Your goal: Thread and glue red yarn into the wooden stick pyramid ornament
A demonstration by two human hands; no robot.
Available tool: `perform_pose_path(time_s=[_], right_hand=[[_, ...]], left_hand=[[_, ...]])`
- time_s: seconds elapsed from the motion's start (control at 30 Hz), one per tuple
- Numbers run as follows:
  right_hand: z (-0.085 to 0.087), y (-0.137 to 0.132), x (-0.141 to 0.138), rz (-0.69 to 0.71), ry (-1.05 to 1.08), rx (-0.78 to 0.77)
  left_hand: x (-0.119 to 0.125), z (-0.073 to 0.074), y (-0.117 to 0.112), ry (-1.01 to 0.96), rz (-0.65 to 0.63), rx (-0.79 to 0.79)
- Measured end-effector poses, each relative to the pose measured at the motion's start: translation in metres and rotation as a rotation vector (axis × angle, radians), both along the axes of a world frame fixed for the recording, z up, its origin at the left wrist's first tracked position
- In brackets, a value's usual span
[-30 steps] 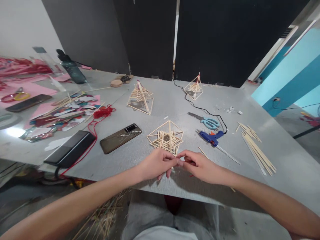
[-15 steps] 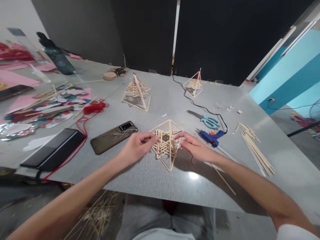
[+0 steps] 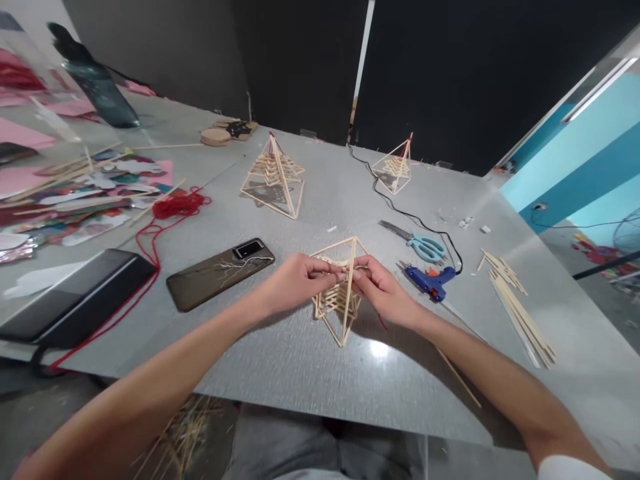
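Observation:
A small pyramid frame of thin wooden sticks (image 3: 345, 327) stands on the table in front of me, with several tiers of sticks inside it. Both my hands meet at its upper part. My left hand (image 3: 299, 283) comes from the left, thumb and forefinger pinched close to an upright stick; what lies between the tips is too small to make out. From the right, my right hand (image 3: 383, 290) is closed in a pinch at the same spot. A short end of red yarn (image 3: 382, 322) hangs below the right fingers, and its upper part is hidden.
Two similar pyramids (image 3: 275, 177) (image 3: 395, 167) stand farther back. Right of my hands lie blue scissors (image 3: 425, 247), a glue gun (image 3: 430, 281) with its cord, and loose sticks (image 3: 523, 320). On the left are a phone (image 3: 215, 277), red yarn ball (image 3: 180, 203), black device (image 3: 80, 300) and bottle (image 3: 103, 90).
My hands have drawn together, and their fingertips now meet at the pyramid's upper part. The pyramid's front upright leans slightly more to the right in view. The camera view has shifted a little.

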State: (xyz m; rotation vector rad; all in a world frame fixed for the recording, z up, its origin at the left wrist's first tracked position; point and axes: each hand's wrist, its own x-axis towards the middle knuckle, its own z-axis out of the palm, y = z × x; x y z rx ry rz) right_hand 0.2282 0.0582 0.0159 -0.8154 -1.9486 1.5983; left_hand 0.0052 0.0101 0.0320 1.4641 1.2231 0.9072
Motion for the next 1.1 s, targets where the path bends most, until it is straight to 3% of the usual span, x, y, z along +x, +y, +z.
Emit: perform_pose_path(time_s=[0.37, 0.63, 1.1], right_hand=[[0.004, -0.002, -0.002, -0.006, -0.005, 0.094], [0.021, 0.001, 0.014, 0.007, -0.246, 0.327], [-0.003, 0.006, 0.018, -0.034, -0.255, 0.717]], left_hand=[[0.006, 0.004, 0.000, 0.068, -0.017, 0.033], [0.006, -0.002, -0.002, 0.060, 0.068, -0.001], [0.008, -0.010, -0.003, 0.078, 0.051, 0.026]])
